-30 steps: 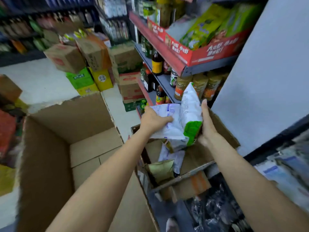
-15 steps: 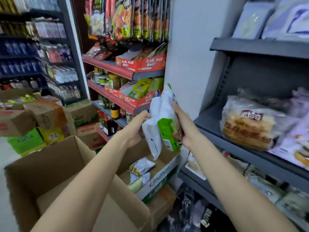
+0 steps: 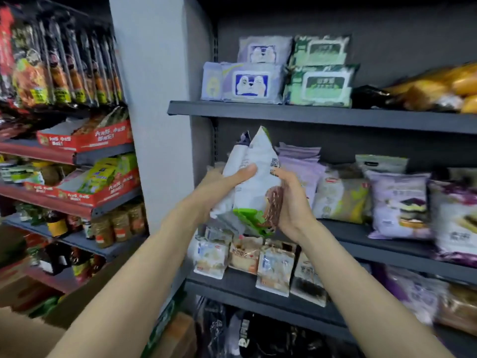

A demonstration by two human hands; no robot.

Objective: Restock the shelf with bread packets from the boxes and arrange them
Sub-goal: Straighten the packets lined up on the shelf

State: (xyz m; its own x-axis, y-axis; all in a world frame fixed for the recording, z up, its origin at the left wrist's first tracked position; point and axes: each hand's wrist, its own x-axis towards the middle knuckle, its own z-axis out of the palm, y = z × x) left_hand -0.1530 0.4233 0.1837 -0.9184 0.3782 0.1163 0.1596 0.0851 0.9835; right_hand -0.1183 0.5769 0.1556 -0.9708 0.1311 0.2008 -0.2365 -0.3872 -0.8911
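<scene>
I hold a small bunch of white-and-green bread packets [image 3: 254, 182] upright between both hands, in front of the left end of the dark middle shelf [image 3: 361, 236]. My left hand [image 3: 219, 189] grips the bunch from the left, thumb across the front. My right hand [image 3: 291, 200] grips its right side, over a brown bread picture. Purple and pale bread packets [image 3: 397, 202] stand along the middle shelf to the right. Smaller bread packets [image 3: 273, 267] stand on the shelf below.
The upper shelf [image 3: 309, 116] carries purple and green flat packs [image 3: 278, 78] and orange buns at the right. A white pillar [image 3: 154, 125] separates this unit from red shelves [image 3: 85, 156] of snacks, sauces and bottles on the left. Cardboard box edges [image 3: 31, 332] show at bottom left.
Both hands lifted the packets out of the box and carried them up and right to the dark shelf unit. My view swung from the boxes to the bread shelves.
</scene>
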